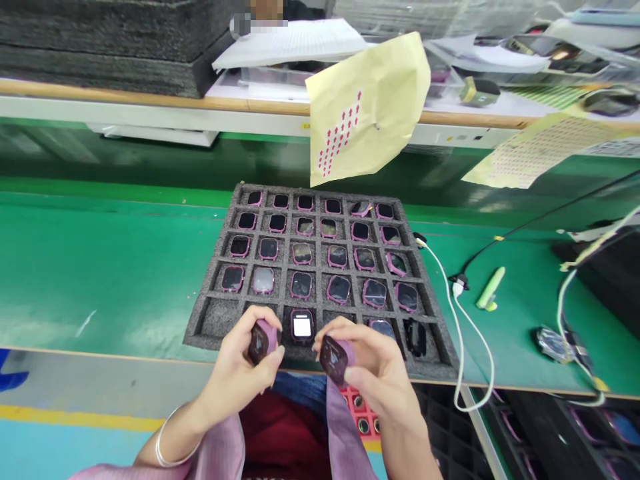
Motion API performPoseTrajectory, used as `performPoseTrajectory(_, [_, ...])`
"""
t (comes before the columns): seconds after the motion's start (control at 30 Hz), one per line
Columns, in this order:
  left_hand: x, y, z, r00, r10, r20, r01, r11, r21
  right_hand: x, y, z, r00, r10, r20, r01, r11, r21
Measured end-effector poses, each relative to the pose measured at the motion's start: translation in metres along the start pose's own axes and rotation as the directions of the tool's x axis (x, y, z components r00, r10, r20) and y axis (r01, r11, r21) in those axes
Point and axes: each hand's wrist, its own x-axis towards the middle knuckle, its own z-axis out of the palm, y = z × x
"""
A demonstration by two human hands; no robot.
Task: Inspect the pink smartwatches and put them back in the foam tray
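Observation:
My left hand point(250, 363) pinches a purple smartwatch case point(263, 340), its dark face turned toward me. A second purple smartwatch case point(336, 359) is gripped between the thumb and fingers of my right hand point(373, 363). Both hands are above the near edge of a dark grey foam tray point(215, 319). Rows of purple-rimmed watch cases lie in its square pockets. Between my hands, a watch point(302, 325) in the front row has a lit white screen. A black object point(415, 337) fills the front right pocket. My hands partly cover the front row.
A white cable point(459, 333) loops over the green table point(115, 260) right of the tray. Near it lie a pale green tool point(491, 288) and a clear-wrapped item point(553, 343). A yellow sheet point(370, 113) hangs from the shelf. Black foam blocks point(100, 47) are stacked above left.

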Motion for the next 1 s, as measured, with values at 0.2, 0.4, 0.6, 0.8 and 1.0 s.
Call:
performPoseTrajectory(0.2, [0.018,-0.014,-0.004,0.971,-0.100,0.215,0.140,0.974,-0.178,0.006,0.010,-0.005,0.971,0.199,-0.135,-0.198,0.980,0.022])
performPoseTrajectory(0.4, [0.020,-0.023,-0.010,0.965,-0.120,0.231,0.195,0.921,-0.337,0.004,0.012,-0.006,0.958,0.246,-0.151,-0.227,0.965,0.130])
performPoseTrajectory(0.6, [0.018,-0.021,-0.009,0.955,-0.146,0.257,0.231,0.912,-0.340,0.004,0.017,-0.005,0.962,0.203,-0.184,-0.178,0.973,0.145])
performPoseTrajectory(0.8, [0.019,-0.025,-0.007,0.953,-0.126,0.275,0.218,0.917,-0.335,0.002,0.022,-0.004,0.966,0.141,-0.218,-0.144,0.990,0.007])
performPoseTrajectory(1.0, [0.020,-0.024,-0.005,0.956,-0.109,0.271,0.198,0.924,-0.326,0.000,0.024,-0.006,0.974,0.094,-0.206,-0.114,0.990,-0.088])
